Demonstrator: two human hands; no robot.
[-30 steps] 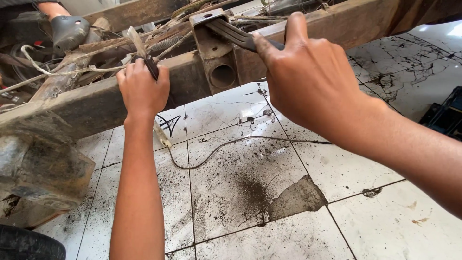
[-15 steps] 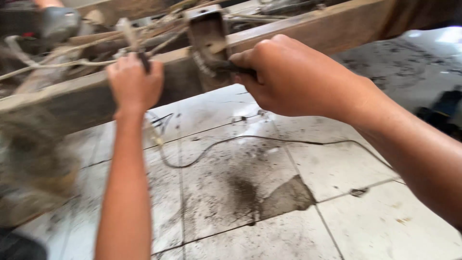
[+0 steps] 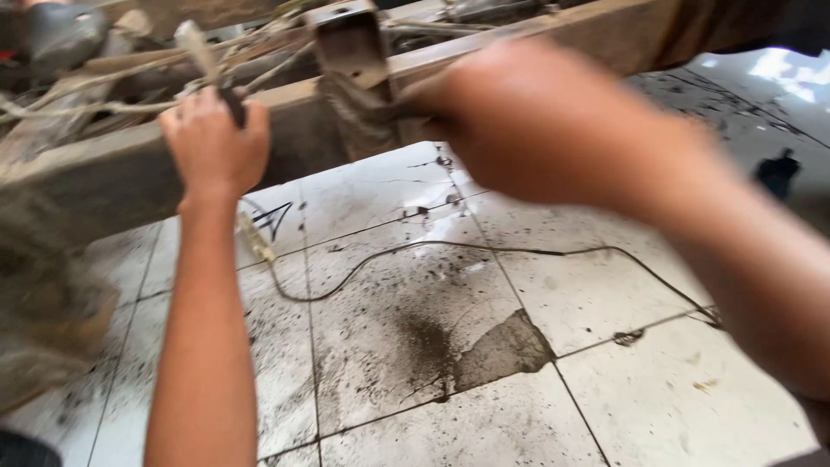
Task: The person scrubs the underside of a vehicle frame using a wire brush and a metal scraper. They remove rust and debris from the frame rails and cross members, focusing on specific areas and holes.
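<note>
My left hand (image 3: 213, 143) is clenched on a dark tool handle (image 3: 232, 104) at the rusty frame rail (image 3: 130, 169). My right hand (image 3: 553, 130), blurred, grips the tool at the metal bracket (image 3: 350, 60). Below lies the dirty white tiled floor (image 3: 484, 406) with a thin wire (image 3: 450, 251). Since the earlier frame, my right hand has moved closer.

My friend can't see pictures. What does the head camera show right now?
Two bare hands work on a rusty metal beam above a dirty white tiled floor. The left hand grips a dark handle; the blurred right hand reaches a bracket. A thin wire lies on the tiles.
</note>
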